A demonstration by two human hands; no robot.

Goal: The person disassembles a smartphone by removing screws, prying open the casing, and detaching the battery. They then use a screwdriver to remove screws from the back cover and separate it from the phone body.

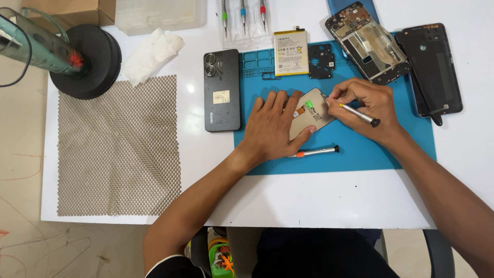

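My left hand [271, 126] lies flat on a beige phone screen panel [314, 110] with a green tab and orange flex, pinning it to the blue repair mat [360, 146]. My right hand [368, 105] holds a small silver screwdriver [360, 115] with a black cap, its tip at the panel's upper right corner. A second screwdriver [315, 152] with an orange ring lies on the mat just below my left thumb.
A black phone [222, 90] lies left of the mat. A battery [290, 52], a black inner cover [321, 60], a phone frame [368, 44] and a back cover [431, 67] sit along the top. Mesh pad [118, 146], tissue [152, 54], hot-air tool [41, 44] at left.
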